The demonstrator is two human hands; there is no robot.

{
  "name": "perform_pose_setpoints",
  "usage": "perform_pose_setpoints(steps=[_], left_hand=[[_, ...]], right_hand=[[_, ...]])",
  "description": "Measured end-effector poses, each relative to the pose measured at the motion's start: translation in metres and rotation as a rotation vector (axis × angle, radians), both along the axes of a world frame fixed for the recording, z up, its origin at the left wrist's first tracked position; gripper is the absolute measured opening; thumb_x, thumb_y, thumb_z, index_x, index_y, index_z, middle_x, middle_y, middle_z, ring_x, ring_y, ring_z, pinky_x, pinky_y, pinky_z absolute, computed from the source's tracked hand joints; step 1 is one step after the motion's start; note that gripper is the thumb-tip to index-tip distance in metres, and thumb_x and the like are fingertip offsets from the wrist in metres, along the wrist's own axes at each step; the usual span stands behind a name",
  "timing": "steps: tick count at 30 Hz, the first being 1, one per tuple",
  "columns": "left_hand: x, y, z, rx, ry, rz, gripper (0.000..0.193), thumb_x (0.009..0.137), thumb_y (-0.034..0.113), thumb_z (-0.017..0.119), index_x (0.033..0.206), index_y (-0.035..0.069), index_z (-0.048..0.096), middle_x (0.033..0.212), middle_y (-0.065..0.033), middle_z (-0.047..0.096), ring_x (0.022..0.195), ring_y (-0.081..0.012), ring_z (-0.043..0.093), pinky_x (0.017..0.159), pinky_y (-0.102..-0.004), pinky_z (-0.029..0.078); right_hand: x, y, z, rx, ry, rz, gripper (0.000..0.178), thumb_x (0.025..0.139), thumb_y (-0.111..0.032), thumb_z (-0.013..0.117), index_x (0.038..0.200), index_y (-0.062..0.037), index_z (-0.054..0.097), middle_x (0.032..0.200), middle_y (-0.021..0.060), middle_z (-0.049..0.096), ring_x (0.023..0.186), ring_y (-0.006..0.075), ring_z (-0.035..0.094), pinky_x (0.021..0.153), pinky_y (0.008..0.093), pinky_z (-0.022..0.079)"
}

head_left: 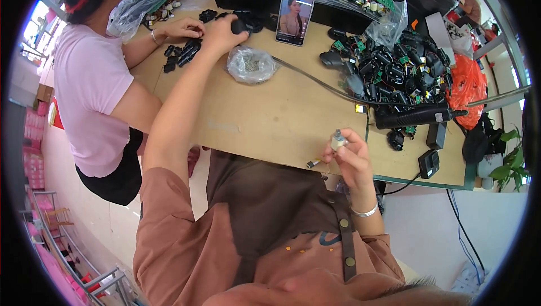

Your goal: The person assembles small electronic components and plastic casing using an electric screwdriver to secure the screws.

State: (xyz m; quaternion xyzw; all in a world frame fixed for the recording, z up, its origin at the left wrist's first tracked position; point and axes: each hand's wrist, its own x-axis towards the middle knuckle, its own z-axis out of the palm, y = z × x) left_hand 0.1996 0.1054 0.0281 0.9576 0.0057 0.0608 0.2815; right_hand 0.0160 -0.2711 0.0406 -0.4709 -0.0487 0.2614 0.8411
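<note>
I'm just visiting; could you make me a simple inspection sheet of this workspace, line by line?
Surface: tan tabletop, partly covered.
Things in hand: small pale part with a silver top.
Clutter: heap of black parts and green boards; clear plastic bag with small bits; upright phone.
Hands: right hand holds the pale part in its fingers; left hand is at a black piece, grip unclear.
Cables: dark cable runs across the tabletop toward the heap.
Surroundings: co-worker in a pink top at left; orange-red bag and green plant at right.
</note>
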Motion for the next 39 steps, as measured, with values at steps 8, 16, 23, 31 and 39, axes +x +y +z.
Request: perform_pose_setpoints(steps=[8,16,23,31,39], left_hand=[[-0.129,-0.109,-0.008,-0.871,-0.123,-0.077,0.042,0.085,0.024,0.06,0.119,0.001,0.05,0.101,-0.0164,0.061,0.088,-0.0177,0.06,0.077,-0.0299,0.048],[-0.187,-0.126,-0.024,-0.39,0.043,-0.161,0.04,0.089,0.018,0.055,0.124,-0.001,0.047,0.11,-0.0131,0.06,0.096,-0.0253,0.06,0.084,-0.0345,0.047],[-0.194,-0.144,-0.016,-0.261,-0.22,-0.271,0.06,0.076,0.021,0.07,0.126,0.002,0.044,0.121,-0.0163,0.05,0.111,-0.0314,0.049,0.093,-0.039,0.041],[-0.188,-0.149,-0.032,-0.387,-0.181,-0.309,0.057,0.072,0.021,0.072,0.12,0.003,0.045,0.109,-0.0142,0.052,0.103,-0.0327,0.05,0.087,-0.04,0.042],[-0.192,-0.148,-0.033,-0.418,-0.171,-0.282,0.053,0.072,0.019,0.073,0.115,0.003,0.046,0.107,-0.0138,0.053,0.102,-0.0324,0.05,0.085,-0.0397,0.043]], right_hand=[[0.029,-0.049,0.02,-0.208,-0.441,-0.303,0.028,0.076,-0.007,0.067,0.102,-0.0016,0.057,0.092,0.0072,0.058,0.079,0.0149,0.056,0.069,0.0264,0.045],[0.039,-0.004,-0.026,-0.817,-0.582,-0.173,0.024,0.07,0.0,0.069,0.094,-0.001,0.063,0.081,0.0042,0.061,0.077,0.0137,0.058,0.073,0.0258,0.047],[0.039,0.022,-0.018,-0.934,-0.717,-0.122,0.023,0.069,0.001,0.068,0.091,-0.0012,0.062,0.083,0.0094,0.06,0.077,0.0203,0.059,0.07,0.0284,0.047],[0.049,0.052,-0.022,-1.045,-1.146,0.013,0.024,0.062,-0.003,0.07,0.085,-0.0069,0.067,0.087,0.0048,0.061,0.086,0.0251,0.055,0.078,0.0355,0.043],[0.044,0.06,-0.007,-1.288,-1.36,0.108,0.022,0.064,-0.004,0.067,0.086,-0.0045,0.065,0.088,0.0073,0.057,0.088,0.0256,0.054,0.076,0.0366,0.043]])
